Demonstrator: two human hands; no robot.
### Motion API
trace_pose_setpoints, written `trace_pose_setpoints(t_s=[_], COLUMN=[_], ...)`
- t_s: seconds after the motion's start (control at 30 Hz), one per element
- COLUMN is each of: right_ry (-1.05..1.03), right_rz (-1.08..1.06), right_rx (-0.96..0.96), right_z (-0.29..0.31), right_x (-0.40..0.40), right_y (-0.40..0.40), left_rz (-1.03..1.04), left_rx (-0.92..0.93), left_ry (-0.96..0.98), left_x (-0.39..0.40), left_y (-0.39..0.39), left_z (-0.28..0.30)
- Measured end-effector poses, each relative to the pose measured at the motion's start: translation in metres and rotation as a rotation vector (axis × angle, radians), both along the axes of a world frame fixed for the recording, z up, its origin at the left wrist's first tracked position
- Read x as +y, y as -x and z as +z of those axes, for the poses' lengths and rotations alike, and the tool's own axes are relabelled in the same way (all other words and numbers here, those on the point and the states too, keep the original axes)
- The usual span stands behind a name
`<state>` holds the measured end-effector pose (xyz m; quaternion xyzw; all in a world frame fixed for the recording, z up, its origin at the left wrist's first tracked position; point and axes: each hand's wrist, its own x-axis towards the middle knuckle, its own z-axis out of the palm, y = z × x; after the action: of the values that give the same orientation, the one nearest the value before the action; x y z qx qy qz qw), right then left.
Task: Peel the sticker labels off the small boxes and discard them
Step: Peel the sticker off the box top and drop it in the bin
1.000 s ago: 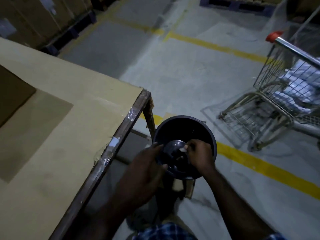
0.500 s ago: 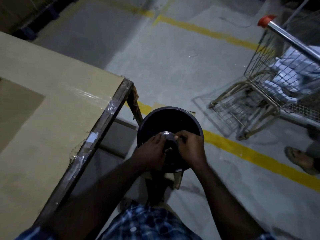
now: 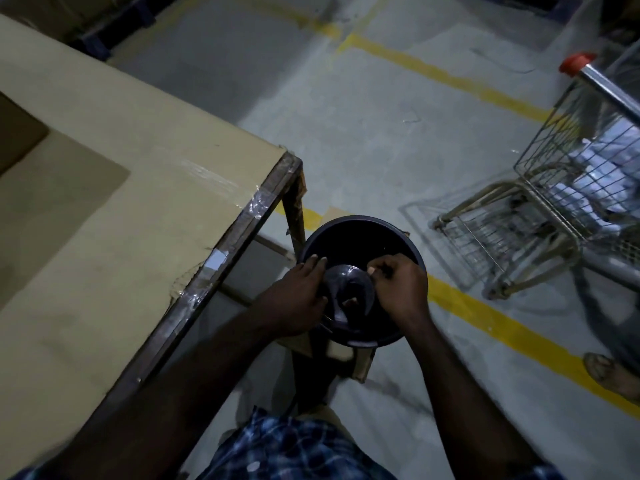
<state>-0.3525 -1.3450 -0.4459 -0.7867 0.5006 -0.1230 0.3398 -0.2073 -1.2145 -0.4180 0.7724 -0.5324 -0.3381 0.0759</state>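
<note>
I hold a small round dark glossy box (image 3: 349, 292) over the open mouth of a black bin (image 3: 356, 221) standing on the floor. My left hand (image 3: 298, 299) grips the box from its left side, with the fingers wrapped around its edge. At the box's upper right rim, my right hand (image 3: 398, 289) has its fingertips pinched together. The light is too dim to show whether a sticker label lies between them. The bin's inside is black, and I cannot see any contents.
A cardboard-covered table (image 3: 138, 202) with taped edges stands to the left, its corner close to the bin. A wire shopping trolley (image 3: 571, 202) holding pale packets stands at the right. Another person's sandalled foot (image 3: 609, 372) is on the floor at the right, near a yellow floor line.
My hands closed together on the round box and have now parted slightly, the right fingertips moving to its upper right rim. The view shifted, and a foot came in at the right.
</note>
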Motion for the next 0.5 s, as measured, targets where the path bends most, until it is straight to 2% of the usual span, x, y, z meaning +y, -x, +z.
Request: trace_pose_setpoints(t_s=[0.13, 0.3, 0.5], right_ry=[-0.029, -0.002, -0.044], right_rz=[-0.018, 0.052, -0.158], right_rx=[-0.055, 0.106, 0.083], right_z=[0.013, 0.023, 0.036], right_x=[0.003, 0.019, 0.052], right_y=[-0.004, -0.011, -0.011], left_rz=[0.045, 0.075, 0.021], left_rx=[0.033, 0.063, 0.088], left_ry=[0.065, 0.165, 0.255], left_x=[0.024, 0.056, 0.078], left_y=[-0.006, -0.01, -0.006], left_z=[0.007, 0.026, 0.055])
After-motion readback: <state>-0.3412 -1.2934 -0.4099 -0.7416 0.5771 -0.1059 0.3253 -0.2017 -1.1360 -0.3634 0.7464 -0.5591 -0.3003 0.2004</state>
